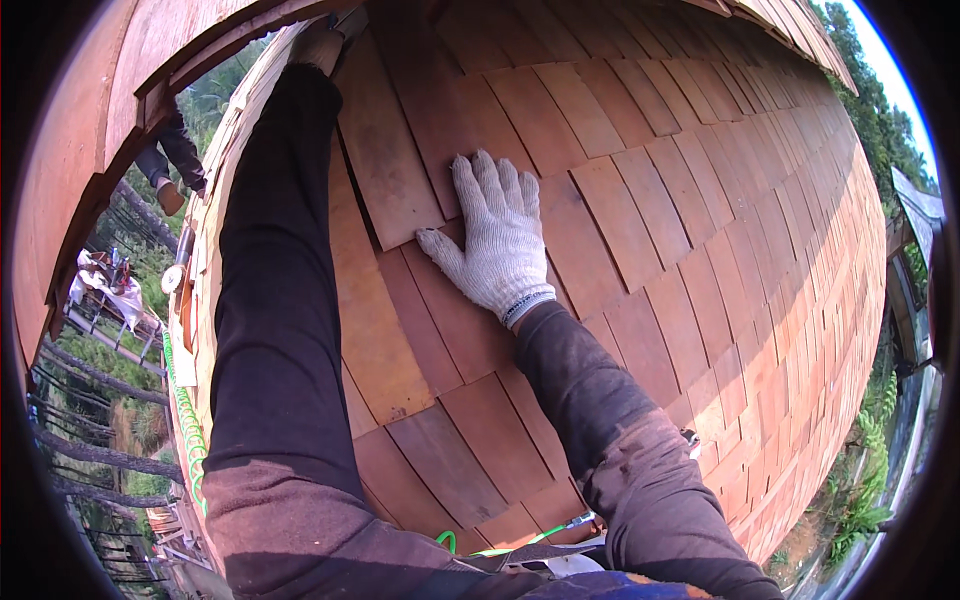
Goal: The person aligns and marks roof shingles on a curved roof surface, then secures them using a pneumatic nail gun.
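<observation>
My right hand, in a white knitted glove with a dark cuff, lies flat on the wooden shingles with its fingers spread. Its thumb reaches the lower end of a loose-edged shingle, which lies slightly askew over the row beneath. Stretched far up along the left side, my left arm ends in a gloved left hand at the top of the view. A greyish thing shows beside that hand, too cropped and dark to name. The left fingers are hidden, so their grip cannot be made out.
Overlapping shingle rows curve away to the right. A shingled edge overhangs at upper left. A green coiled hose hangs at left, and a green hose with a fitting lies near my waist. Another person's legs show at left, above poles and trees.
</observation>
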Action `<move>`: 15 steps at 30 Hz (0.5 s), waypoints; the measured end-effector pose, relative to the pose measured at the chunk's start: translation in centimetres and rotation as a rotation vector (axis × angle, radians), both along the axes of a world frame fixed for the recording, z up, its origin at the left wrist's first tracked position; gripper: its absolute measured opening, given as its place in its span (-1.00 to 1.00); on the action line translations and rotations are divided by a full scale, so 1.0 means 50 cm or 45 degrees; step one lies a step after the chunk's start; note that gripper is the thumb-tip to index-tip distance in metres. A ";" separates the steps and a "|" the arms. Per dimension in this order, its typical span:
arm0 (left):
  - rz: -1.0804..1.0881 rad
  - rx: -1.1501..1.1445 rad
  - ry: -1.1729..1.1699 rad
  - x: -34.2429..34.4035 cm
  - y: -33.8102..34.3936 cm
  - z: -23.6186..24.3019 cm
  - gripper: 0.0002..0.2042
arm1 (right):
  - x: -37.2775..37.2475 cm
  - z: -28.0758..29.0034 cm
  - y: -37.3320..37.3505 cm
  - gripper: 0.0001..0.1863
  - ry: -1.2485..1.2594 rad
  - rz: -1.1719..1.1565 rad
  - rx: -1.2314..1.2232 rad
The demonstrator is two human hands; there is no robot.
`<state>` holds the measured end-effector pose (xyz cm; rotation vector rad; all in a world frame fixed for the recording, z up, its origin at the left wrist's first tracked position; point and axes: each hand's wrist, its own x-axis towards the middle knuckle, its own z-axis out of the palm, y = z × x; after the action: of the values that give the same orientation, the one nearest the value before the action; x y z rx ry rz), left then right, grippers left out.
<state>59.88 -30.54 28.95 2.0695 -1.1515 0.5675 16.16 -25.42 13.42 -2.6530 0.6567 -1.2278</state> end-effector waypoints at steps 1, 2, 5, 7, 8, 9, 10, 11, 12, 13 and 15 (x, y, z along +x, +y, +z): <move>0.075 0.137 -0.079 0.009 -0.028 -0.009 -0.41 | -0.003 -0.006 -0.008 -0.06 0.014 -0.029 -0.007; 0.138 0.274 -0.153 0.015 -0.068 -0.025 -0.39 | -0.007 -0.016 -0.017 -0.06 0.039 -0.044 0.009; 0.284 0.107 -0.357 0.163 0.012 0.030 -0.41 | 0.015 0.031 0.040 -0.05 -0.029 0.093 0.053; 0.021 -0.181 -0.324 0.227 0.087 0.119 -0.55 | 0.012 0.068 0.076 -0.04 -0.090 0.193 0.080; -0.007 -0.155 -0.273 0.209 0.041 0.086 -0.55 | 0.008 0.056 0.054 -0.05 -0.087 0.149 0.074; -0.027 -0.089 -0.202 0.177 -0.032 0.011 -0.55 | 0.009 0.025 0.021 -0.05 -0.050 0.089 0.077; -0.039 -0.003 -0.153 0.126 -0.078 -0.032 -0.55 | 0.001 0.002 -0.003 -0.06 -0.033 0.048 0.083; -0.034 0.040 -0.148 0.108 -0.073 -0.031 -0.55 | 0.001 -0.004 -0.004 -0.06 -0.038 0.042 0.073; -0.032 0.062 -0.157 0.103 -0.066 -0.016 -0.55 | 0.000 -0.001 -0.002 -0.06 -0.037 0.043 0.069; -0.030 0.080 -0.164 0.097 -0.061 -0.007 -0.55 | -0.001 0.002 0.000 -0.05 -0.033 0.041 0.064; -0.022 0.100 -0.174 0.093 -0.045 0.017 -0.55 | 0.001 0.011 0.007 -0.05 -0.031 0.047 0.058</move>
<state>64.51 -32.77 29.79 2.1123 -1.2874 0.6743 16.21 -25.07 13.94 -2.5974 0.6214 -1.2189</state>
